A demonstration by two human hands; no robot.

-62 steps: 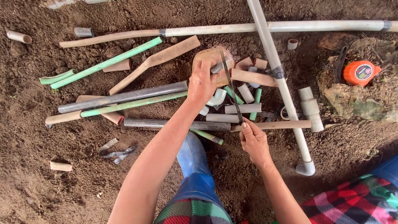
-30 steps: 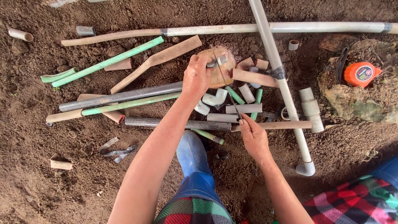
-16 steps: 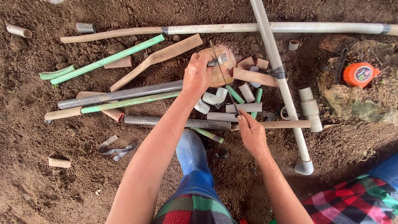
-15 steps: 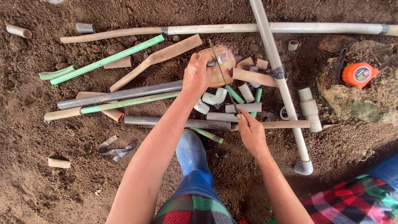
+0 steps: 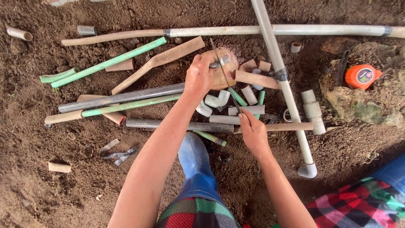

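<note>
Since a moment ago, little has shifted: left hand [image 5: 199, 78] stays clenched around a short grey pipe piece [image 5: 221, 62] pressed on a round stone [image 5: 219, 69], while right hand [image 5: 253, 131] pinches the hacksaw blade [image 5: 225, 78] lying across that pipe, amid scattered pipes on the dirt floor [image 5: 50, 185].

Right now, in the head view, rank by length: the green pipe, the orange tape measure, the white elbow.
1. green pipe, longest by far.
2. orange tape measure.
3. white elbow; it looks close to the tape measure, so that order is unsure.
</note>
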